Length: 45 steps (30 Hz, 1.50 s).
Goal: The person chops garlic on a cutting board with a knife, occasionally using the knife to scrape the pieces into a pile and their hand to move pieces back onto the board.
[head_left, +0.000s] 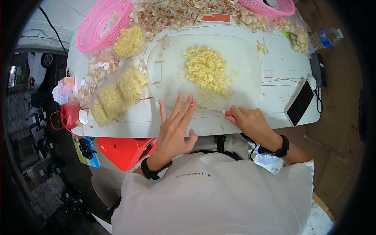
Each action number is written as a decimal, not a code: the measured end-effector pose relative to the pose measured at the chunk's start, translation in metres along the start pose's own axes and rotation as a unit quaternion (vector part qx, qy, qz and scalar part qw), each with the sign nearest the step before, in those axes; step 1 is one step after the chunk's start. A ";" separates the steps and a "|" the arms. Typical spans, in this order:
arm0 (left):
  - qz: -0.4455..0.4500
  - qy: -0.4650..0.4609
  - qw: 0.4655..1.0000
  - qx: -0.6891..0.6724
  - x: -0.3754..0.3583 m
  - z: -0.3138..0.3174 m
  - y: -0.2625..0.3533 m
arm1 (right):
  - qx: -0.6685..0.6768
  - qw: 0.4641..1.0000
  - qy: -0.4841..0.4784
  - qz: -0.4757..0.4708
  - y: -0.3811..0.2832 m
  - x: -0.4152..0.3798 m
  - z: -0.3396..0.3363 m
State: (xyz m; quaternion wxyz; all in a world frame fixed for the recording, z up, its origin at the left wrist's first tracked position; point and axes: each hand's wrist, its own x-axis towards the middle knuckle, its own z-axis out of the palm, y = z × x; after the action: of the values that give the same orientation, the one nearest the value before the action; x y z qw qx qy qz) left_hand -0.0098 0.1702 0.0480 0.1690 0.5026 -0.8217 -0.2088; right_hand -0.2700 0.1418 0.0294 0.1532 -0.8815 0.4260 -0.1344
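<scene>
A pale cutting board [168,51] lies on the white table, with a heap of chopped garlic [205,70] on its middle. My right hand [250,121] is closed round the red handle of a knife [213,109] at the board's near edge. The thin blade points left, seen almost edge-on, toward the fingertips of my left hand [178,125]. That hand is open, fingers stretched and spread over the near edge of the board, with nothing in it. Left of the board are clear bags of chopped garlic [113,98].
Garlic skins [176,13] cover the far side, between a pink basket [103,25] and another pink basket [270,8]. A phone [299,103] and a water bottle [327,38] are at the right. A red stool [123,150] stands below the table's near edge.
</scene>
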 end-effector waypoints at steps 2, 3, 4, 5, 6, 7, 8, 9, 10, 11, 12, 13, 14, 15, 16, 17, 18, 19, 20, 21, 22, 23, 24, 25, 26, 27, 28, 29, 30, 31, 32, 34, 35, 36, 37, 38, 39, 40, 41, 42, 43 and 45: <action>-0.003 -0.006 1.000 -0.002 -0.001 0.002 -0.002 | -0.018 1.000 0.008 -0.003 0.003 0.003 0.002; -0.003 -0.005 1.000 -0.002 -0.001 0.003 -0.002 | -0.035 0.999 0.017 -0.004 0.006 0.005 0.003; -0.007 0.014 1.000 -0.012 0.001 0.004 -0.002 | -0.036 0.999 0.017 -0.005 0.010 0.009 0.003; -0.012 0.034 0.999 -0.022 0.003 0.005 -0.003 | -0.051 0.998 0.040 0.023 0.015 0.013 0.002; -0.012 0.036 0.999 -0.022 0.005 0.003 -0.003 | -0.067 0.994 0.063 0.050 0.018 0.016 0.002; -0.017 0.055 0.998 -0.014 0.008 0.001 -0.004 | -0.067 0.995 0.063 0.048 0.017 0.017 -0.001; -0.022 0.074 0.997 -0.006 0.010 -0.001 -0.004 | -0.067 0.994 0.062 0.058 0.016 0.018 -0.007; -0.023 0.075 0.997 -0.006 0.013 -0.002 -0.006 | -0.067 0.993 0.061 0.069 0.015 0.019 -0.010; -0.015 0.084 0.996 0.003 0.016 -0.003 -0.008 | -0.067 0.994 0.061 0.068 0.014 0.019 -0.010; -0.007 0.093 0.996 0.012 0.019 -0.004 -0.010 | -0.052 0.995 0.067 0.060 0.011 0.018 -0.009; -0.008 0.094 0.995 0.012 0.023 -0.005 -0.010 | -0.037 0.995 0.073 0.053 0.009 0.018 -0.008; -0.001 0.095 0.995 0.012 0.027 -0.007 -0.009 | -0.037 0.995 0.072 0.052 0.009 0.019 -0.005; 0.006 0.097 0.995 0.012 0.031 -0.007 -0.008 | -0.046 0.995 0.071 0.052 0.009 0.019 -0.001; 0.005 0.098 0.995 0.011 0.035 -0.005 -0.008 | -0.055 0.995 0.069 0.052 0.009 0.019 0.002; 0.010 0.091 0.996 0.000 0.040 -0.004 -0.008 | -0.056 0.995 0.068 0.051 0.010 0.020 0.003; 0.015 0.084 0.996 -0.011 0.043 -0.002 -0.008 | -0.061 0.994 0.073 0.051 0.010 0.022 0.004; 0.015 0.085 0.996 -0.012 0.045 -0.001 -0.009 | -0.067 0.993 0.078 0.050 0.010 0.023 0.004; 0.015 0.071 0.997 -0.004 0.047 0.002 -0.010 | -0.069 0.993 0.078 0.049 0.010 0.025 0.003; 0.016 0.056 0.998 0.003 0.049 0.003 -0.011 | -0.071 0.993 0.081 0.050 0.009 0.026 0.001; 0.016 0.057 0.998 0.002 0.051 0.002 -0.011 | -0.073 0.992 0.084 0.051 0.010 0.027 0.000; 0.020 0.057 0.998 0.018 0.052 0.001 -0.012 | -0.074 0.992 0.084 0.052 0.010 0.028 0.000; 0.023 0.056 0.998 0.035 0.053 0.001 -0.013 | -0.076 0.992 0.082 0.054 0.011 0.028 0.000; 0.023 0.055 0.998 0.035 0.054 0.000 -0.013 | -0.077 0.992 0.080 0.056 0.011 0.028 0.000; 0.025 0.056 0.997 0.039 0.055 -0.001 -0.014 | -0.076 0.992 0.079 0.056 0.011 0.029 0.001; 0.028 0.056 0.997 0.042 0.056 -0.002 -0.014 | -0.084 0.992 0.079 0.056 0.012 0.030 0.000; 0.027 0.056 0.997 0.041 0.057 -0.001 -0.016 | -0.093 0.991 0.077 0.057 0.012 0.031 0.000; 0.030 0.051 0.998 0.038 0.057 0.001 -0.018 | -0.093 0.991 0.076 0.058 0.013 0.031 0.001; 0.034 0.046 0.998 0.035 0.058 0.003 -0.019 | -0.093 0.991 0.073 0.062 0.015 0.030 0.002; 0.033 0.047 0.998 0.035 0.058 0.003 -0.019 | -0.095 0.991 0.071 0.066 0.016 0.031 0.003; 0.032 0.045 0.998 0.036 0.059 0.002 -0.018 | -0.095 0.991 0.070 0.065 0.017 0.031 0.002; 0.031 0.043 0.998 0.038 0.059 0.001 -0.017 | -0.091 0.991 0.071 0.066 0.016 0.031 0.001; 0.033 0.048 0.998 0.036 0.061 -0.001 -0.016 | -0.089 0.991 0.071 0.066 0.018 0.032 -0.002; 0.034 0.053 0.997 0.036 0.062 -0.002 -0.016 | -0.090 0.991 0.066 0.069 0.021 0.032 -0.003; 0.033 0.052 0.997 0.035 0.063 -0.004 -0.015 | -0.091 0.991 0.062 0.071 0.022 0.032 -0.004; 0.036 0.051 0.997 0.034 0.066 -0.005 -0.015 | -0.091 0.992 0.061 0.070 0.024 0.033 -0.004; 0.040 0.049 0.997 0.033 0.068 -0.005 -0.015 | -0.092 0.992 0.055 0.072 0.025 0.033 -0.005; 0.040 0.050 0.997 0.033 0.068 -0.005 -0.015 | -0.095 0.992 0.050 0.073 0.026 0.034 -0.005; 0.040 0.044 0.997 0.038 0.069 -0.005 -0.015 | -0.096 0.991 0.050 0.074 0.028 0.034 -0.005; 0.040 0.038 0.998 0.043 0.070 -0.005 -0.015 | -0.087 0.992 0.052 0.070 0.029 0.033 -0.003; 0.040 0.038 0.998 0.043 0.069 -0.005 -0.015 | -0.077 0.993 0.054 0.067 0.029 0.033 -0.002; 0.037 0.036 0.998 0.045 0.069 -0.005 -0.016 | -0.076 0.993 0.054 0.067 0.029 0.033 -0.003; 0.033 0.030 0.998 0.047 0.068 -0.006 -0.015 | -0.079 0.993 0.047 0.070 0.027 0.034 -0.004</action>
State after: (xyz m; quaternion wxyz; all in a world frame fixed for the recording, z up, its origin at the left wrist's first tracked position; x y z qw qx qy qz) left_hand -0.0252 0.1022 0.0503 0.1770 0.4885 -0.8414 -0.1487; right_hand -0.2705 0.0985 0.0264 0.0721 -0.8515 0.5026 -0.1306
